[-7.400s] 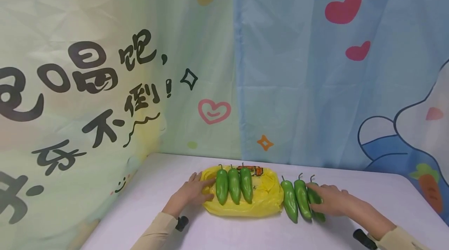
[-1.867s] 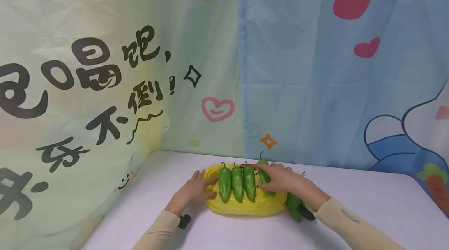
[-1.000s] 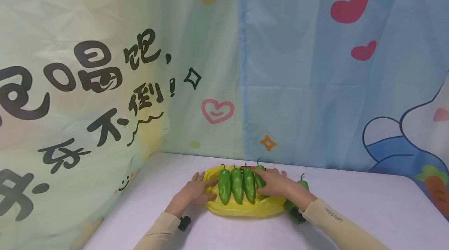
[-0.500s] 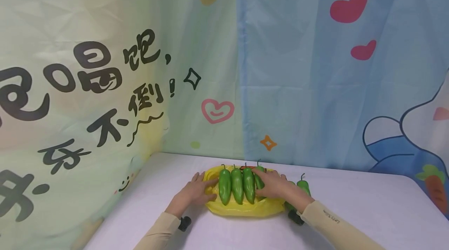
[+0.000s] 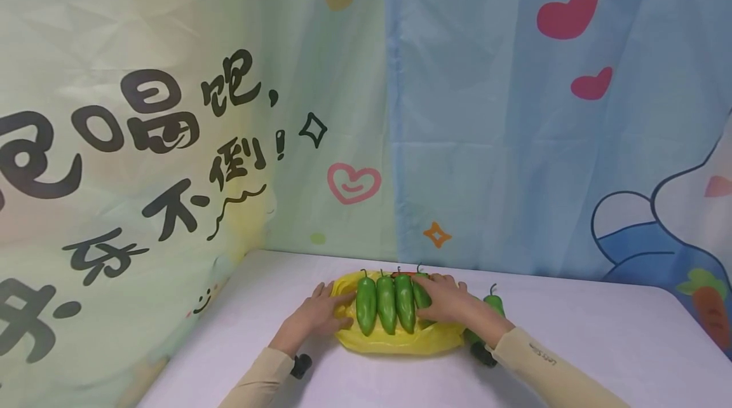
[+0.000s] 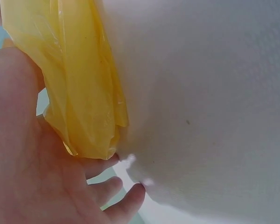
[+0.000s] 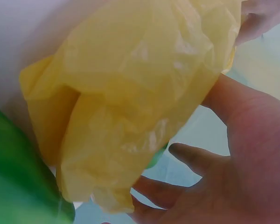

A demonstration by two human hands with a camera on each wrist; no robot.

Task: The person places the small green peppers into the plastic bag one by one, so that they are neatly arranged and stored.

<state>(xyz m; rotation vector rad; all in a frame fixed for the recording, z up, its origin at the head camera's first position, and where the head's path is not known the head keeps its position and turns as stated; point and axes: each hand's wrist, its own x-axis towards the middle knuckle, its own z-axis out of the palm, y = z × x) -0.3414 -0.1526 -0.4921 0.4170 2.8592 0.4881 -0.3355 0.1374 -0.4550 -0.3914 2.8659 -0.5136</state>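
On the yellow bag (image 5: 400, 346), R hand (image 5: 448, 300) pinches the fourth pepper (image 5: 420, 298), loosely; L hand (image 5: 318, 312), widely spread, touches the bag. Pepper is prob. light, firm, slippery (shiny skin), so mid-body hold is best.

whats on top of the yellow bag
Four green peppers lie side by side on the yellow bag. The right hand covers part of the rightmost pepper. The bag's surface beneath the peppers is covered, so it cannot be seen.
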